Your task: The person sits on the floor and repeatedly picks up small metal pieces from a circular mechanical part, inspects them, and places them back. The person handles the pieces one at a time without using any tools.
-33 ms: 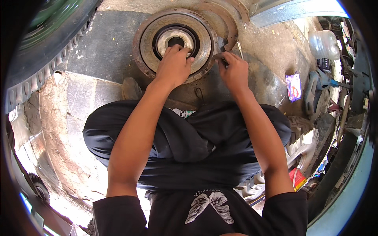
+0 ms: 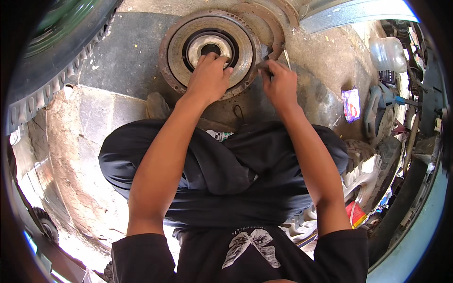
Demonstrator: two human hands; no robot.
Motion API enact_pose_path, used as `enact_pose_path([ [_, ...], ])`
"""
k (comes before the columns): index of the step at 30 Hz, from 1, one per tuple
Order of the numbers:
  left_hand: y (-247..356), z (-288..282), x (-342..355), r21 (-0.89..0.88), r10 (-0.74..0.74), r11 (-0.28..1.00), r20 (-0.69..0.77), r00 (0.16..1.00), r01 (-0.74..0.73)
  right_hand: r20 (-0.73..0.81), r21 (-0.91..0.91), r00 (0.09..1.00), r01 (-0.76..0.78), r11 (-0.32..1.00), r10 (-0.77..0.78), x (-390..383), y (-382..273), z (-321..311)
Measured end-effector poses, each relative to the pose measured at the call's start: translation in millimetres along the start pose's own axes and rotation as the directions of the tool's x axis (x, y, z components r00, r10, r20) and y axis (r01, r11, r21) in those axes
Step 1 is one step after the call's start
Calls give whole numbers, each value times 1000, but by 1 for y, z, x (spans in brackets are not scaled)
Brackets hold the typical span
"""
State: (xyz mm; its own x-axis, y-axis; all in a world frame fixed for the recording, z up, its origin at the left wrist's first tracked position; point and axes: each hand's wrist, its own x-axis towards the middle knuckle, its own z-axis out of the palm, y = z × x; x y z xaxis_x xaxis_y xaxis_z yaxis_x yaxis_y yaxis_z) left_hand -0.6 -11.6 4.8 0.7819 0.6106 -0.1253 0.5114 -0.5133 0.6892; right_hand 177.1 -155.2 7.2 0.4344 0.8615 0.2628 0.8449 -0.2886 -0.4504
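Note:
A rusty round metal disc with a shiny centre hub lies on the floor in front of me. My left hand rests over the hub's near side, fingers bent onto it; whether they grip something small there is hidden. My right hand is just right of the disc, fingers closed on a small dark flat piece at its edge. Curved rusty brake shoes lie behind, with a thin metal rod beside my right hand.
A large tyre is at the upper left, a metal rail at top right. On the right are a plastic bottle, a purple packet, a grey-blue tool and cluttered parts. My crossed legs fill the middle.
My right fingers have shifted very slightly upward with the small dark piece. Otherwise almost nothing differs.

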Motion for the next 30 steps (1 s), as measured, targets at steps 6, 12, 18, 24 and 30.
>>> enact_pose_path([
  [6, -4, 0, 1, 3, 4, 1000, 15, 1000, -4, 38, -19, 999, 5, 1000, -4, -6, -7, -5],
  [12, -3, 5, 9, 14, 32, 999, -25, 999, -32, -7, 83, 998, -59, 995, 60, 13, -3, -5],
  [18, -5, 1, 11, -7, 5, 1000, -4, 1000, -5, 64, 41, 997, 30, 999, -33, 7, -11, -8],
  [24, -5, 1, 7, -15, 5, 1000, -2, 1000, -5, 53, 100, 998, 7, 995, -13, -6, -16, -1],
  [30, -4, 2, 9, -14, 9, 1000, -15, 1000, -9, 14, -7, 999, 45, 999, -45, -1, -6, -3],
])
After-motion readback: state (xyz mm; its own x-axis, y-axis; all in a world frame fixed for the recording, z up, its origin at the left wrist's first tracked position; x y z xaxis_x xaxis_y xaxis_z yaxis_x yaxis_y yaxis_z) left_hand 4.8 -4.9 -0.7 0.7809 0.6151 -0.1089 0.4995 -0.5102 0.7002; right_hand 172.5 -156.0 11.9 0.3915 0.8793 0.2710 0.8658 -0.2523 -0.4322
